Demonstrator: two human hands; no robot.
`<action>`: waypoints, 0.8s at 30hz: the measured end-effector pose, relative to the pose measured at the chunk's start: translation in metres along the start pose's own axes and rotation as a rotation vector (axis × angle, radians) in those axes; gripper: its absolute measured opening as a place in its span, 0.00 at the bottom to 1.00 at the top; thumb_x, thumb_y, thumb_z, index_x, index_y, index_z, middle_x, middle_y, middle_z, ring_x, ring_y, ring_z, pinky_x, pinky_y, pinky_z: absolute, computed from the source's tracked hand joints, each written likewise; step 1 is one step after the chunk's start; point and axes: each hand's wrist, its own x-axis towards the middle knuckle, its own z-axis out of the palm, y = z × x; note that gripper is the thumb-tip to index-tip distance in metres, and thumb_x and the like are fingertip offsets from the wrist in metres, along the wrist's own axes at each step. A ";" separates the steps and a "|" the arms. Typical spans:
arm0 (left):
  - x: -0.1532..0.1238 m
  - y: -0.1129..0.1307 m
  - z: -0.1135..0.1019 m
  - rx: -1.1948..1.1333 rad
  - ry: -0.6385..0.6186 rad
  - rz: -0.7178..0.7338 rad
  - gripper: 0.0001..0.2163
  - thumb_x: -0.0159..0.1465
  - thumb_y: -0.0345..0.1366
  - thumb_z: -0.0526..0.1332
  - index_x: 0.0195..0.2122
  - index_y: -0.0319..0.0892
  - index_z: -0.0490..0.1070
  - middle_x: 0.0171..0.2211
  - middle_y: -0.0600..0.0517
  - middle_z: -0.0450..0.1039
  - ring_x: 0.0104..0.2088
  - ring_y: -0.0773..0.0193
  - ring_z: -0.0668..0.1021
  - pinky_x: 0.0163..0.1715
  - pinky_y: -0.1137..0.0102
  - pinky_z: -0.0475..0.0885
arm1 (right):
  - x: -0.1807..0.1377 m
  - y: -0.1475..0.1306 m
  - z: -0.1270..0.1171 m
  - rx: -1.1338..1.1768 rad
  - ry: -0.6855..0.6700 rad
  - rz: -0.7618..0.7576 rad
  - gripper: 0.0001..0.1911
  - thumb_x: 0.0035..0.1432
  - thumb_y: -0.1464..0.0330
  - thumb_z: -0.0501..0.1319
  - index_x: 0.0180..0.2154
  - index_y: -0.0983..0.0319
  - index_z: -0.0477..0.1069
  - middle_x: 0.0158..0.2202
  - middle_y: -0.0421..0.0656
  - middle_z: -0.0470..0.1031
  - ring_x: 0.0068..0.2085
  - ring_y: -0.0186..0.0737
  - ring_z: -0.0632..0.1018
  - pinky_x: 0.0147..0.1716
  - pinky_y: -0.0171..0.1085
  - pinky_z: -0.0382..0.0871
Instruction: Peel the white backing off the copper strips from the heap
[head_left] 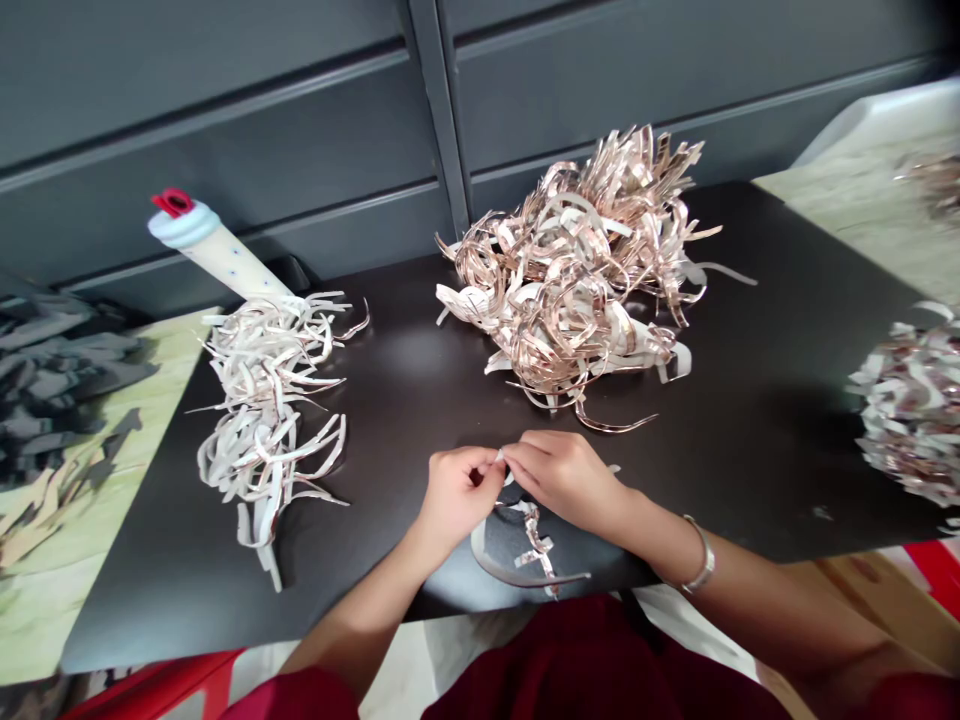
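Narrow white strip [500, 457] pinched between left hand [456, 495] and right hand [562, 478], near the front edge of the black table [757, 470], with open tabletop before the curled copper strips [559, 290].
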 end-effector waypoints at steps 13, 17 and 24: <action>-0.002 0.001 -0.004 -0.063 -0.149 0.011 0.12 0.58 0.30 0.55 0.20 0.38 0.73 0.13 0.55 0.69 0.13 0.72 0.67 0.16 0.77 0.59 | 0.008 0.015 -0.006 0.281 0.212 0.215 0.08 0.47 0.78 0.54 0.21 0.63 0.65 0.20 0.37 0.64 0.22 0.31 0.65 0.23 0.31 0.57; -0.002 0.000 -0.007 -0.104 -0.084 -0.022 0.11 0.58 0.30 0.55 0.23 0.38 0.75 0.12 0.55 0.69 0.13 0.72 0.68 0.15 0.78 0.59 | 0.007 0.015 -0.011 0.472 0.178 0.170 0.06 0.53 0.75 0.56 0.29 0.63 0.72 0.22 0.38 0.69 0.22 0.30 0.68 0.23 0.30 0.62; -0.002 0.001 -0.007 -0.019 -0.033 0.026 0.12 0.57 0.28 0.55 0.18 0.39 0.72 0.11 0.56 0.68 0.13 0.73 0.68 0.17 0.78 0.60 | 0.002 0.004 0.003 0.257 0.094 0.016 0.11 0.61 0.74 0.53 0.31 0.64 0.73 0.27 0.43 0.73 0.29 0.35 0.73 0.30 0.32 0.65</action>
